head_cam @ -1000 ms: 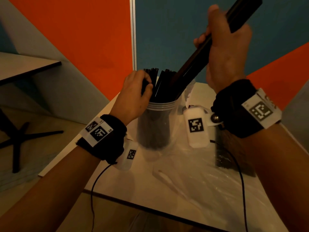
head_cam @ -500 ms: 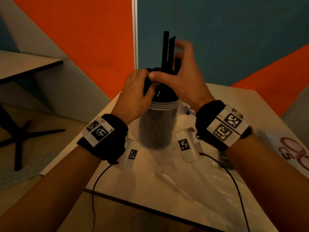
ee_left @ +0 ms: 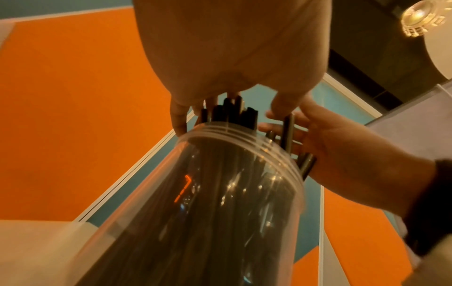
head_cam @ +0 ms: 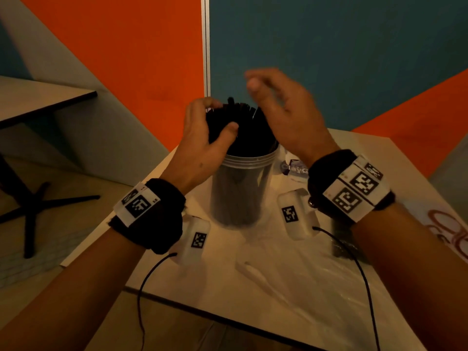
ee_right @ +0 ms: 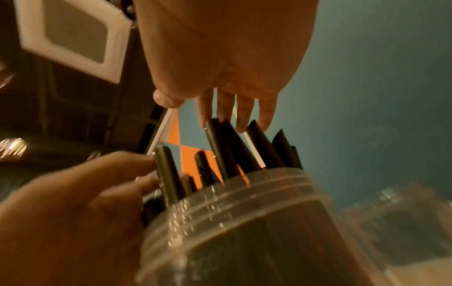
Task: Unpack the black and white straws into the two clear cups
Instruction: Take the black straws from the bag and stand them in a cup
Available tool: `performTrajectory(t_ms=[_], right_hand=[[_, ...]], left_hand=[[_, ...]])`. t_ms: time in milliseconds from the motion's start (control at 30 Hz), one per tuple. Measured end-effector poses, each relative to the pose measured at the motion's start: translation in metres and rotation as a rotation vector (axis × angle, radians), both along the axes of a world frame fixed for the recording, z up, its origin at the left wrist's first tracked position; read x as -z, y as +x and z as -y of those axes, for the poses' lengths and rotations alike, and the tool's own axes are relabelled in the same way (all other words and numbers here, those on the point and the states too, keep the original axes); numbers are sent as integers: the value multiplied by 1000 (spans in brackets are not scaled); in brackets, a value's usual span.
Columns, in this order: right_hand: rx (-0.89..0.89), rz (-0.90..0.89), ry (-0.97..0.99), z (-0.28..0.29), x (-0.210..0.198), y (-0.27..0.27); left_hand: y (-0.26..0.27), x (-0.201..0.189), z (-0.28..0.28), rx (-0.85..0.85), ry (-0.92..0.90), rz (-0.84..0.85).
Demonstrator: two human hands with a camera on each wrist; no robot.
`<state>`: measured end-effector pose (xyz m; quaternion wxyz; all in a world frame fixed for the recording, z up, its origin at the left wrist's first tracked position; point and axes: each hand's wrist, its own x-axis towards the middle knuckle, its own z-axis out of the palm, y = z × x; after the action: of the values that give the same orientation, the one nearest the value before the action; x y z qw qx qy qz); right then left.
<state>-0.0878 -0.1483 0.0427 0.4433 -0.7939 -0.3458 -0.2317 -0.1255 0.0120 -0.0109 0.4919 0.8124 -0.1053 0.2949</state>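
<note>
Grip, left hand [head_cam: 202, 145]: our thumb and fingers curl round the upper ends of the black straws [head_cam: 240, 122], gathering the bundle where it stands out of the clear cup [head_cam: 240, 191]. Grip, right hand [head_cam: 283, 110]: fingers spread and relaxed, holding nothing; in the right wrist view the fingertips [ee_right: 240, 123] hang just over the straw tips, and whether they touch is not clear.

Item, black straws: a dense bundle, upright in the cup, fanning slightly above the rim. No white straws show in any view.

Item, clear cup: upright on the table [head_cam: 253, 274], between our two wrists, packed dark down to its base. A second clear vessel shows blurred at the right edge of the right wrist view; we cannot tell its contents.

Surroundings: crumpled clear plastic wrap [head_cam: 316, 287] lies on the table in front of the cup; a dark packet [head_cam: 342, 239] lies beside our right wrist, partly hidden.

Step in hand, as we judge it: settling and evening the black straws in their cup. The black half looks near done.

Next move, as we judge it: release the bundle gently so it does not splay or tip the cup, then reach with the free right hand for the remaining packet.
</note>
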Motion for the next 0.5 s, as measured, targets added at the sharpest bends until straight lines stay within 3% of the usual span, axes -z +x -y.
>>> performTrajectory(t_ms=[100, 267, 367, 500], right_hand=[[-14, -225, 193, 22, 7, 9], [-129, -620, -90, 47, 28, 20], [-211, -641, -234, 39, 40, 26], [-197, -597, -246, 30, 40, 28]], left_hand=[[-4, -1, -7, 114, -143, -84], [5, -6, -15, 244, -81, -345], [11, -8, -18, 266, -90, -439], [19, -14, -23, 275, -65, -454]])
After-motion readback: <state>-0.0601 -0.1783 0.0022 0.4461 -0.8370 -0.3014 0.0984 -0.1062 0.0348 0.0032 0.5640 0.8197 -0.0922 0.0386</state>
